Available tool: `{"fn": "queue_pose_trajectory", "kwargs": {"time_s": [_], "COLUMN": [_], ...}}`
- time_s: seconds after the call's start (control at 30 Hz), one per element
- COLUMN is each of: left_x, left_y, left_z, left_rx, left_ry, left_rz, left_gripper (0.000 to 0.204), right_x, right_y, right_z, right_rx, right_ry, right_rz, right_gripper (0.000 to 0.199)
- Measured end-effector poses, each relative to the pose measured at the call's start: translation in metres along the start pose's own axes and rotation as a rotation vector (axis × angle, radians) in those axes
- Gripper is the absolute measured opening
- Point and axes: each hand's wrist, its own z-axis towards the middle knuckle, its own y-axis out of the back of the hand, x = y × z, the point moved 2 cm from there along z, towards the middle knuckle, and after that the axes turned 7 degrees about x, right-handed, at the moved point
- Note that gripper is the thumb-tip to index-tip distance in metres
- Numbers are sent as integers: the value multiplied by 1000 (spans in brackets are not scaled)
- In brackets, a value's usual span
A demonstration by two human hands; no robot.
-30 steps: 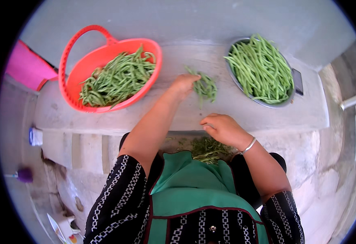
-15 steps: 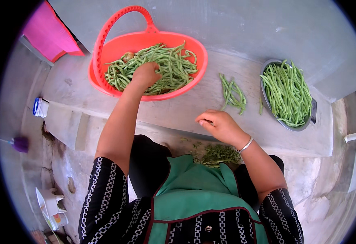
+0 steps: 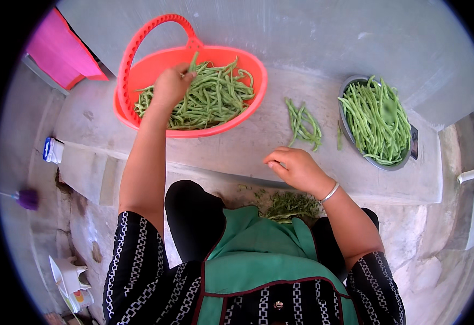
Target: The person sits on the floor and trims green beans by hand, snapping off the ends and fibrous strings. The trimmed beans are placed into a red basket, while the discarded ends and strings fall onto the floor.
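Note:
Over the left side of a red plastic basket (image 3: 231, 53), my left hand (image 3: 171, 86) pinches a green bean (image 3: 194, 62), which sticks up past the fingertips. Beneath and beside that hand lies a heap of green beans (image 3: 215, 95) filling the basket. My right hand (image 3: 297, 169), with a silver bangle at its wrist, hovers at the front edge of the ledge. Its fingers are curled together, and I cannot see whether anything is inside them. Just beyond it, a few loose green beans (image 3: 303, 125) lie on the ledge.
At the right, a grey oval basin (image 3: 346, 122) holds many green beans. A short bean piece (image 3: 339, 138) lies beside it. Trimmings (image 3: 291, 205) are piled on the floor below the grey ledge (image 3: 237, 154). A blue-and-white container (image 3: 53, 150) stands at the left.
My left hand has moved up and to the left within the basket and now shows a bean in its fingers. My right hand has barely moved. The view has shifted slightly.

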Motion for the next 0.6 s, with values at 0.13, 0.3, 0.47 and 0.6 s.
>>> {"fn": "queue_pose_trajectory", "kwargs": {"time_s": [0.13,0.3,0.47,0.6], "left_x": [-24,-48,-80,-123], "left_y": [55,81,51,-25], "left_z": [1,-5,-28,-60], "left_rx": [-214,-343,-275,-85], "left_ry": [-147,-102,-95,-24], "left_rz": [-488,-1116,-1523,-1650], "left_gripper": [20,20,16,15], "right_x": [3,6,3,18], "right_y": [8,17,34,52], "right_z": [-7,-17,-28,-31], "right_rx": [-44,-121,-346,-648], "right_ry": [30,24,-133,18], "right_rz": [-16,-31,136,-59], "right_gripper": [13,11,22,27]}}
